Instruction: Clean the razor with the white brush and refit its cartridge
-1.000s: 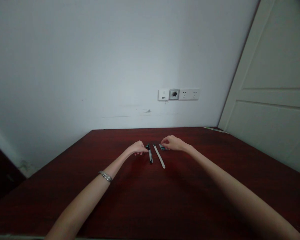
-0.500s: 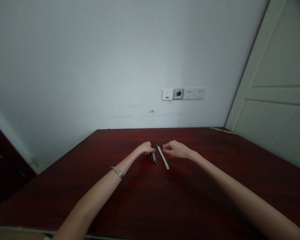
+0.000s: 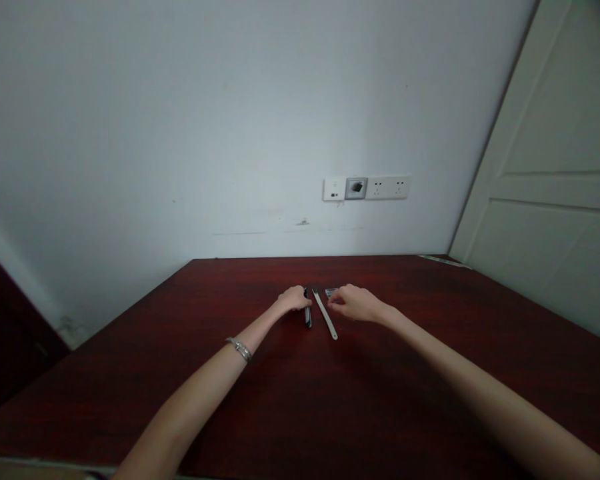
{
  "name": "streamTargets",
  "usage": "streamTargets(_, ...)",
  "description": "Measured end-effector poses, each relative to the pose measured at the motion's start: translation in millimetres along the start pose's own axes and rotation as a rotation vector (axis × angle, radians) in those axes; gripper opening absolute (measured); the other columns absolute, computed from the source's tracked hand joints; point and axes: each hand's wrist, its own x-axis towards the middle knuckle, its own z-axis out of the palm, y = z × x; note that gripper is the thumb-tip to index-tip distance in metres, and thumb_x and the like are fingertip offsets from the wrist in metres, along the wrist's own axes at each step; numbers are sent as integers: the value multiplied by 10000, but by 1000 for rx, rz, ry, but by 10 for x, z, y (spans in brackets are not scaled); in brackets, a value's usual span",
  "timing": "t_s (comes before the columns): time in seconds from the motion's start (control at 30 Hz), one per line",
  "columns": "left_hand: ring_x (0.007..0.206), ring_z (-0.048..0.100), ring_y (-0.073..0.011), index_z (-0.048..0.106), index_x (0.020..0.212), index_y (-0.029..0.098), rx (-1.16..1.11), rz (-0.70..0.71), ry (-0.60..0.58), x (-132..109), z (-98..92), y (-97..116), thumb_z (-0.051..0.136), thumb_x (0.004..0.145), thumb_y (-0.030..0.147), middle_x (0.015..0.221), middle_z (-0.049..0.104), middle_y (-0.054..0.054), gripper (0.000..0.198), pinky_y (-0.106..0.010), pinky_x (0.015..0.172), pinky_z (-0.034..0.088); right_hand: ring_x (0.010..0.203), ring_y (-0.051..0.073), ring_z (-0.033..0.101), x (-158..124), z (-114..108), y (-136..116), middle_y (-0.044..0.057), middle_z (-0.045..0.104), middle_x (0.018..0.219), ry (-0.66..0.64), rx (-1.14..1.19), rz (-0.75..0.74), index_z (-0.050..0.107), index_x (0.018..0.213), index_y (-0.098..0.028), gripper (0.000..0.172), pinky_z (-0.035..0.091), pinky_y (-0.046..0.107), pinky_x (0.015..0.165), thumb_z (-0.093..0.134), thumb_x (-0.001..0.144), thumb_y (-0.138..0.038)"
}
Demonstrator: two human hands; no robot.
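A dark, narrow, pen-like object lies on the dark red table, and my left hand is closed at its left side, thumb across it. Just right of it lies a long pale strip with a dark far end and a small hole near its near end; neither hand touches it. My right hand is over a small flat item with a pale, printed-looking surface, partly hidden by the fingers. The right thumb and fingers are bent with a gap between them, and nothing shows in them.
Behind the table stands a white wall with a row of sockets. A pale panelled door is at the right. A thin pale strip lies along the table's far right edge.
My right hand has shifted slightly right and its fingers uncover more of the small flat item. My left hand stays at the dark object, almost in place.
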Motion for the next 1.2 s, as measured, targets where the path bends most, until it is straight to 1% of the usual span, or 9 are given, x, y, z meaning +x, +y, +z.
streamTargets(0.1,807,647,-234,634,769,147,-5,-57,83,-39,3,25,662,620,379,850,687,-130,277,-237,605,437,646,167,595,-8,50,-8,41,686,763,17,12,0,716,807,-262,248,338,237,533,478,807,-331)
streamTargets(0.17,864,642,-253,636,804,149,-24,-73,101,-48,-9,34,657,629,391,920,681,-147,300,-241,614,432,628,163,595,-17,79,-26,44,681,746,15,43,6,712,773,-249,256,332,238,524,486,816,-364)
streamTargets(0.33,811,642,-238,642,740,150,-83,-13,180,-74,-131,91,591,691,393,840,684,-124,253,-244,581,396,605,162,598,-16,134,-118,46,664,676,32,108,43,683,689,-225,414,337,236,517,438,839,-523)
streamTargets(0.53,732,632,-205,659,709,145,-118,37,319,-189,-316,276,558,719,358,766,678,-98,236,-244,570,368,699,195,617,61,198,-254,61,675,717,192,118,155,670,696,-219,472,329,236,528,470,771,-640)
streamTargets(0.67,781,625,-209,668,777,156,-161,41,388,-233,-350,362,553,731,368,803,682,-93,245,-251,593,369,680,187,612,105,219,-283,68,668,698,259,137,185,654,676,-203,458,318,233,522,481,777,-614)
streamTargets(0.83,802,613,-187,643,797,155,-285,80,477,-245,-338,389,544,765,422,857,672,-87,287,-240,631,398,587,161,595,116,211,-250,50,642,597,342,226,174,621,647,-185,326,334,222,509,527,791,-462)
streamTargets(0.9,690,600,-149,623,788,142,-412,124,456,-250,-330,395,546,775,422,750,653,-67,291,-222,585,402,497,138,566,102,206,-231,28,607,526,337,343,149,603,640,-177,305,344,214,480,518,796,-424)
streamTargets(1.03,402,445,-70,555,716,133,-773,185,262,-256,-315,407,529,799,422,484,483,28,302,-187,411,327,366,103,498,47,204,-188,-25,529,436,292,671,111,579,684,-166,294,341,193,402,494,801,-421)
streamTargets(1.2,340,344,-37,461,576,151,-976,271,137,-250,-299,434,601,754,418,423,379,65,350,-177,351,261,332,96,466,-52,175,-100,-47,478,395,257,827,101,567,664,-164,344,326,192,382,519,772,-487)
